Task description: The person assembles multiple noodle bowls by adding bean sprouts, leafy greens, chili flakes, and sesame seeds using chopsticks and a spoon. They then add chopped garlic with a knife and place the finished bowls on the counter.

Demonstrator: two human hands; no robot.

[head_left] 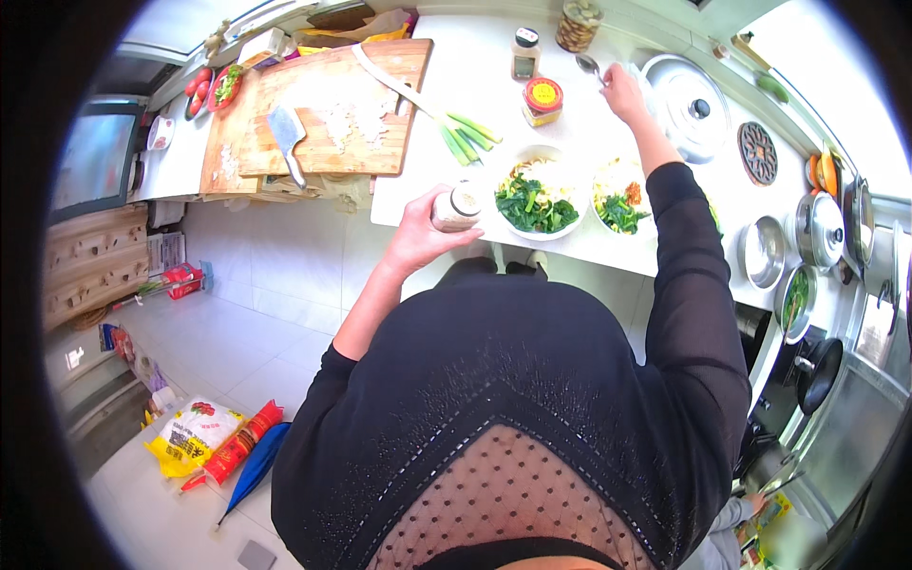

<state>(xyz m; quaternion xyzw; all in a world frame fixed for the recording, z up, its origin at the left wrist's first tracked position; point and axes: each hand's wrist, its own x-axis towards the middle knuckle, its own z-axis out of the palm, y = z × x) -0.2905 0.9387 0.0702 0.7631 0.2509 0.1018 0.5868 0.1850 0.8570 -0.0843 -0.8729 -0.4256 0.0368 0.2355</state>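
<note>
My left hand (421, 231) is wrapped round a small seasoning jar (456, 208), held at the counter's front edge. Further off, my right hand (622, 93) reaches across the counter, its fingers closed at the handle of a metal spoon (588, 65). A white bowl with leafy greens (537, 204) and pale strips stands just right of the jar. Partly behind my right forearm is a second bowl with greens (619, 217) and a reddish-brown topping. Behind the bowls stand a red-lidded jar (542, 102) and a black-capped shaker (524, 53).
A cleaver (286, 142) and chopped white bits lie on the wooden cutting board (256, 104). A long scallion (418, 100) crosses its edge. A lidded pot (686, 107) stands right of my hand. A wok (819, 376) and a person's hand (756, 503) are at the lower right.
</note>
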